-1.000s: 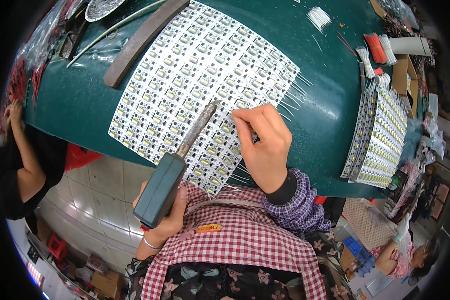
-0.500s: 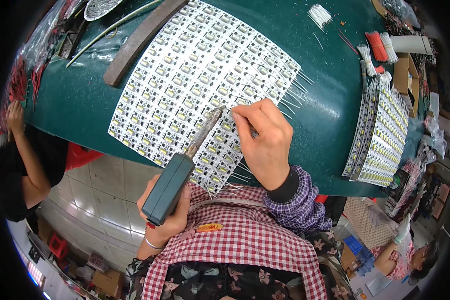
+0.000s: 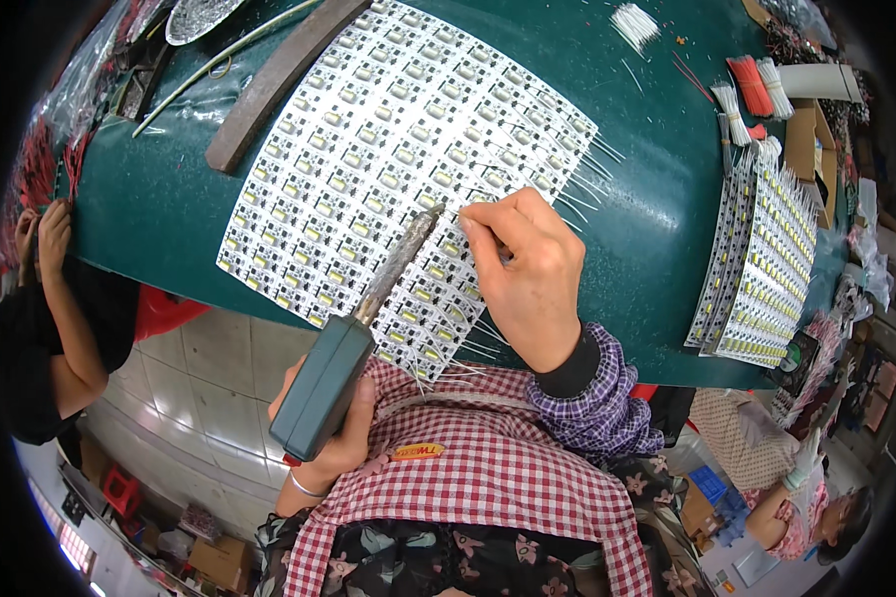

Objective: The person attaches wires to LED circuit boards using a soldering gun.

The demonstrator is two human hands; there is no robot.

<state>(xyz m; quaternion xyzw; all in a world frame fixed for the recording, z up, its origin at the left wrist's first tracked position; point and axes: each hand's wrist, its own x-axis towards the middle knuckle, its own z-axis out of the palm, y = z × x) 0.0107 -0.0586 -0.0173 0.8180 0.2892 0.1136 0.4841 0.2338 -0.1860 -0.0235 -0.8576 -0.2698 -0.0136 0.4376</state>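
Note:
My left hand (image 3: 346, 434) is wrapped round the dark green handle of a soldering iron (image 3: 321, 386). Its metal shaft slants up over a white sheet of LED circuit boards (image 3: 353, 154), with the tip close to my right fingertips. Thumb and forefinger of my right hand (image 3: 530, 264) are pinched together just above the sheet; what they hold, if anything, is too small to make out. Thin white wires (image 3: 589, 189) stick out past the sheet's right edge, and more show at its lower corner. My right hand covers part of the sheet.
A dark flat bar (image 3: 269, 95) lies along the sheet's left edge on the green tabletop (image 3: 657, 249). Finished-looking LED sheets with wires (image 3: 762, 264) stand stacked at right, below bundles of red and white wire (image 3: 752, 88). At the left edge a co-worker's hands (image 3: 52, 237) handle red wires.
The soldering iron's handle has shifted slightly left and down, and its tip a little left and up. My right hand stays nearly in place. The co-worker's hands have come together.

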